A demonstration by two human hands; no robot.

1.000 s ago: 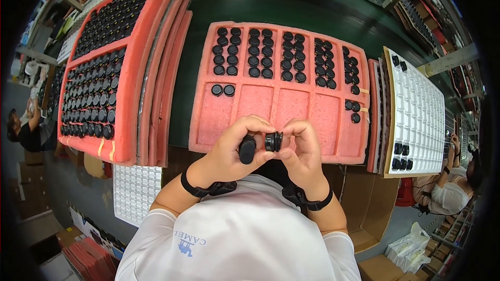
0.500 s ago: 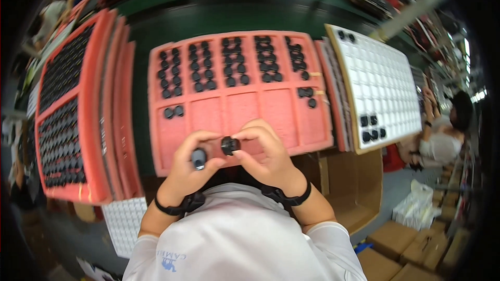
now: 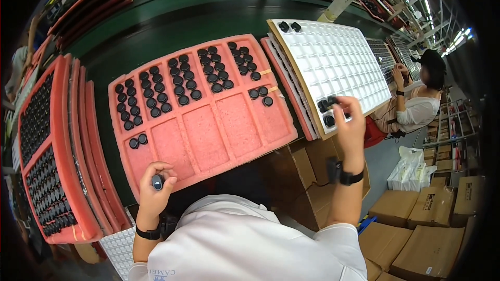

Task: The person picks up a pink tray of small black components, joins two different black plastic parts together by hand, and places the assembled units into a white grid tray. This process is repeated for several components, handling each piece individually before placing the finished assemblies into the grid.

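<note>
My left hand [image 3: 154,190] is curled round a small dark grey piece with a rounded end [image 3: 158,181], near the front-left edge of the pink foam tray [image 3: 250,153]. Over on the right, my right hand [image 3: 350,119] reaches to the near corner of the white plastic tray [image 3: 333,54]. Its thumb and fingers pinch a small black round part [image 3: 332,101] there, partly hidden by the fingers. Beside them a black part [image 3: 328,120] sits in a pocket. Two more black parts [image 3: 289,26] sit in the white tray's far-left corner.
Rows of black round caps [image 3: 177,80] fill the pink tray's back compartments. Stacked pink trays [image 3: 78,151] full of dark parts stand at the left. An open cardboard box [image 3: 307,166] is below the right side. A co-worker [image 3: 416,88] sits farther right.
My hands have parted: the right one has swung from in front of my body to the white tray with a black part. The left moved down-left, still holding the grey piece. The view has turned right.
</note>
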